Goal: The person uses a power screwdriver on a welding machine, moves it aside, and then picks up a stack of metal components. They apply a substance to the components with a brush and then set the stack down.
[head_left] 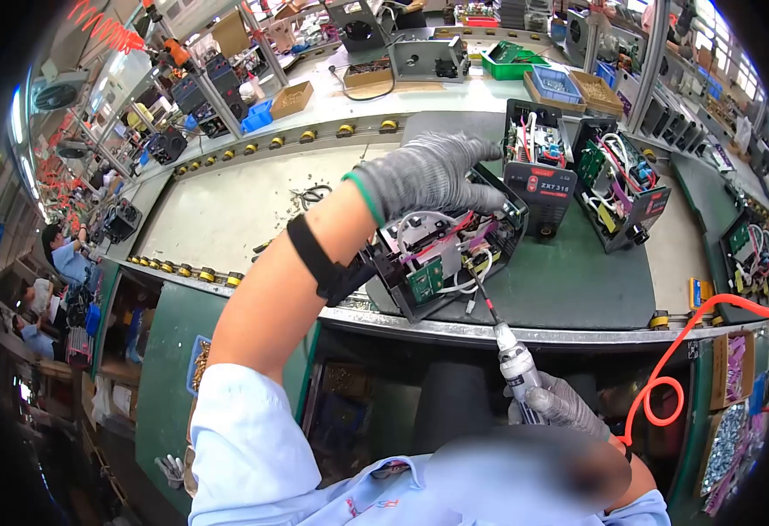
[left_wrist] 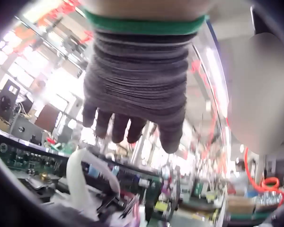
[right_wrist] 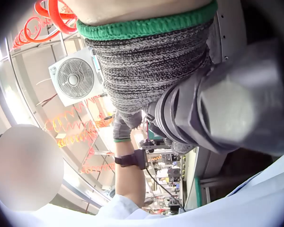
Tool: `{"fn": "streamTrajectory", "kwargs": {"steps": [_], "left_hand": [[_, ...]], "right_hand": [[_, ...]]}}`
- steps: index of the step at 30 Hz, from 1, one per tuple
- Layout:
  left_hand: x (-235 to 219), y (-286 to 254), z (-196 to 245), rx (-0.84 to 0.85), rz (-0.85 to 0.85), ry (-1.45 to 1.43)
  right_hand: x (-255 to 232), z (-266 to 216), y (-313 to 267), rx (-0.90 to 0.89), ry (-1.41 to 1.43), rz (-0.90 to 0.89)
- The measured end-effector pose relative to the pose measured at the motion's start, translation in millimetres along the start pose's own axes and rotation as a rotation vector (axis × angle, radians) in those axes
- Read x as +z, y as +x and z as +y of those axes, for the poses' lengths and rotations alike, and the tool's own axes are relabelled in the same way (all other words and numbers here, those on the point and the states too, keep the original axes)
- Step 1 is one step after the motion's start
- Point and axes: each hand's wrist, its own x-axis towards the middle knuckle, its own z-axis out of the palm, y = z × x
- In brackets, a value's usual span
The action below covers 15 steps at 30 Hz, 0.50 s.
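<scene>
The person is wearing a light-blue shirt [head_left: 349, 486] with a short left sleeve [head_left: 249, 430], a pointed collar [head_left: 411, 469] and small red and blue embroidery [head_left: 371, 506] showing on the chest. Grey ribbed knit gloves are covering the left hand [head_left: 433, 175] and right hand [head_left: 569, 408], the right one looking flecked light and dark. Green bands [right_wrist: 146, 27] are edging their cuffs. A black strap [head_left: 313, 254] is circling the left forearm, carrying a dark device [right_wrist: 141, 159]; a thin black cable [right_wrist: 163, 187] is trailing beside it.

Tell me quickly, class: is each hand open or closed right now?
Left hand: open, fingers extended.
Right hand: closed, holding the screwdriver.
</scene>
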Motion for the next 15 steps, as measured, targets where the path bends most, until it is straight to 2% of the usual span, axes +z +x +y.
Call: {"fn": "streamTrajectory", "kwargs": {"steps": [1, 4, 5, 8, 10, 12, 15], "left_hand": [[0.9, 8.4, -3.2, -0.093, -0.203, 0.02], [6.9, 7.9, -23.5, -0.096, -0.299, -0.109], [13.6, 5.2, -31.7, -0.032, -0.264, -0.086], [14.9, 3.2, -29.4, 0.004, -0.255, -0.009], [17.5, 13.2, -23.2, -0.056, -0.27, 0.031], [23.8, 20.5, -17.2, -0.211, -0.363, 0.055], [29.0, 21.8, -7.8, -0.232, -0.367, 0.068]], "right_hand": [[-0.1, -0.8, 2.0, 0.01, 0.001, 0.004], [0.6, -3.3, 5.5, 0.039, 0.004, 0.017], [-0.5, -4.3, 6.6, 0.03, 0.011, 0.01], [-0.4, -6.8, 8.0, 0.029, 0.006, 0.002], [0.9, -7.4, 10.8, 0.031, -0.007, -0.006], [0.6, -6.9, 11.9, 0.019, -0.003, -0.015], [0.4, -3.8, 9.6, 0.028, 0.01, -0.014]]}}
